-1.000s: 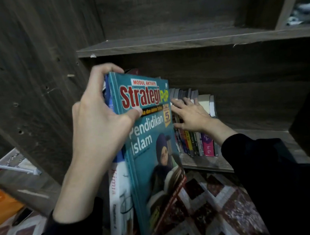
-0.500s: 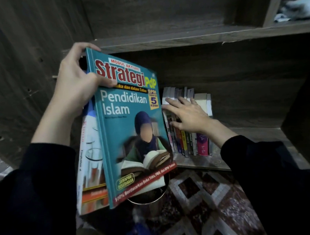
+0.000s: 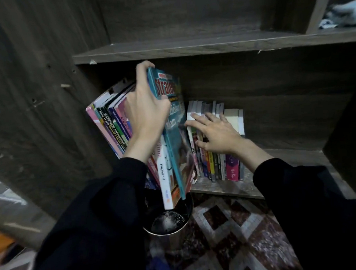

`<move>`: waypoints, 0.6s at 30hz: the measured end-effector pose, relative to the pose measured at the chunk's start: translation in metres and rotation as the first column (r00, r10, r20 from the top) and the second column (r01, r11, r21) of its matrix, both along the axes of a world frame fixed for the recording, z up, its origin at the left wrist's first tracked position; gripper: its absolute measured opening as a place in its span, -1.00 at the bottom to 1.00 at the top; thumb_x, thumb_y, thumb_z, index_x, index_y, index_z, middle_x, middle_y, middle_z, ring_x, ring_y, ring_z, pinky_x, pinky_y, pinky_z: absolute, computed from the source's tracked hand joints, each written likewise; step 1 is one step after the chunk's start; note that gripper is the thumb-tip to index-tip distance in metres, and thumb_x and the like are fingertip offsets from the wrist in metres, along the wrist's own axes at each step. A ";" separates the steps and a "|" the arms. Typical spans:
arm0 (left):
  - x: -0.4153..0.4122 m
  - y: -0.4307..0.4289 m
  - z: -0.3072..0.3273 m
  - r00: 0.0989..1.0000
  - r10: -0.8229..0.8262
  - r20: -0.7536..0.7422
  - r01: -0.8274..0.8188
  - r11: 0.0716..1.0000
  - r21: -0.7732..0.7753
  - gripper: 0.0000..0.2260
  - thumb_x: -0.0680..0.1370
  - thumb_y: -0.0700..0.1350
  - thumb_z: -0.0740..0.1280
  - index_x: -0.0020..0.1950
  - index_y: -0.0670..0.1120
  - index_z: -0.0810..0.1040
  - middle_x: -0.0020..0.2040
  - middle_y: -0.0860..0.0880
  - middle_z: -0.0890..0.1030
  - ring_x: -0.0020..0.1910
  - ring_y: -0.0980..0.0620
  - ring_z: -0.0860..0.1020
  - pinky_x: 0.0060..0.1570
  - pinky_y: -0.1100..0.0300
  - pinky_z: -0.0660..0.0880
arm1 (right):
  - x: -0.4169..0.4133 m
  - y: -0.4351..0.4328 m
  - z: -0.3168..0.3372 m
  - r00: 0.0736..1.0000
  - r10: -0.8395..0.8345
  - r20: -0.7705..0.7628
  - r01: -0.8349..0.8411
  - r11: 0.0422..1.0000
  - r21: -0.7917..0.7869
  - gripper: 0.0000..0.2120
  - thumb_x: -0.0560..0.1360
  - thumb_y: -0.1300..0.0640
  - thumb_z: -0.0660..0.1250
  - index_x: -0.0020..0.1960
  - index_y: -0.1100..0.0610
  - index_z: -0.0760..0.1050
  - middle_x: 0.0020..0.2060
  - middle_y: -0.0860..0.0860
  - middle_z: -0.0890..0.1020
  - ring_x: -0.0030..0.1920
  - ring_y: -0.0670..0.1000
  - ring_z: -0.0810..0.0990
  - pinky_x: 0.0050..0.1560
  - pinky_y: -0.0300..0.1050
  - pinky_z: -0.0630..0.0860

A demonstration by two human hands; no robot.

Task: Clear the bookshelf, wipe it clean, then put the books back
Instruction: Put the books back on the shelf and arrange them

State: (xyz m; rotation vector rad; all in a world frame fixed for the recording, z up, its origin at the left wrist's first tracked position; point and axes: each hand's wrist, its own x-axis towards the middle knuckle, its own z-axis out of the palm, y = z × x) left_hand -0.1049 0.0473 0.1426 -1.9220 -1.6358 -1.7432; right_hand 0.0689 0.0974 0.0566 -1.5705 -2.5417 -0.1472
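Note:
My left hand [image 3: 147, 113] grips the top of a teal workbook [image 3: 173, 139] together with a white-spined book [image 3: 164, 177]. Both stand nearly upright at the front of the lower shelf [image 3: 227, 189], their bottom ends hanging past its edge. Several large workbooks [image 3: 110, 124] lean at the shelf's left end, behind my left hand. My right hand [image 3: 214, 133] rests with spread fingers on the tops of a row of small upright paperbacks [image 3: 222, 165] just right of the teal book.
A dark wooden side panel [image 3: 36, 90] closes the shelf on the left and a bare shelf board [image 3: 209, 45] runs above. A round metal bin [image 3: 169, 222] stands on the patterned floor [image 3: 240, 234] below the held books. A pale cloth [image 3: 344, 12] lies at the upper right.
My left hand has swung the teal book from cover-facing-me to nearly edge-on and moved it right, toward the shelf beside the leaning workbooks. My right hand has stayed on the paperbacks.

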 end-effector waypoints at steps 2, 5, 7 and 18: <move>0.007 0.006 -0.017 1.000 0.003 0.000 -0.003 0.993 0.115 -0.47 0.42 -0.27 0.40 0.27 0.05 0.27 -0.16 0.09 0.56 -0.31 0.11 0.56 -0.35 0.26 0.52 | 0.000 0.000 0.000 1.000 0.000 0.001 0.000 1.000 0.008 -0.38 0.55 -0.07 0.22 0.51 -0.22 -0.01 0.56 -0.05 0.01 0.53 0.20 0.04 0.45 0.35 0.00; 0.019 0.010 -0.050 0.998 0.058 0.039 -0.065 0.969 0.240 -0.48 0.46 -0.24 0.38 0.29 0.05 0.22 -0.08 0.05 0.60 -0.27 0.09 0.57 -0.31 0.21 0.52 | 0.002 -0.001 -0.001 1.000 -0.008 0.011 0.008 1.000 0.020 -0.38 0.55 -0.07 0.21 0.51 -0.21 -0.01 0.56 -0.05 0.00 0.53 0.21 0.03 0.46 0.34 0.00; 0.028 0.014 -0.077 0.995 0.080 0.061 -0.094 0.959 0.267 -0.50 0.49 -0.22 0.36 0.33 0.00 0.22 -0.01 -0.06 0.64 -0.20 0.01 0.61 -0.25 0.14 0.54 | 0.004 -0.004 -0.001 1.000 -0.008 0.025 0.007 0.999 0.032 -0.38 0.55 -0.07 0.20 0.52 -0.20 -0.01 0.56 -0.05 0.00 0.52 0.21 0.03 0.46 0.34 0.01; 0.064 0.006 -0.187 0.970 0.241 0.013 -0.241 0.965 0.104 -0.40 0.59 -0.04 0.23 0.51 -0.22 0.04 0.45 -0.22 0.17 0.40 -0.19 0.22 0.38 0.01 0.15 | -0.003 -0.002 -0.001 0.998 0.008 0.058 -0.009 1.000 0.012 -0.38 0.55 -0.09 0.18 0.52 -0.21 -0.03 0.56 -0.04 -0.01 0.51 0.24 0.04 0.41 0.38 0.07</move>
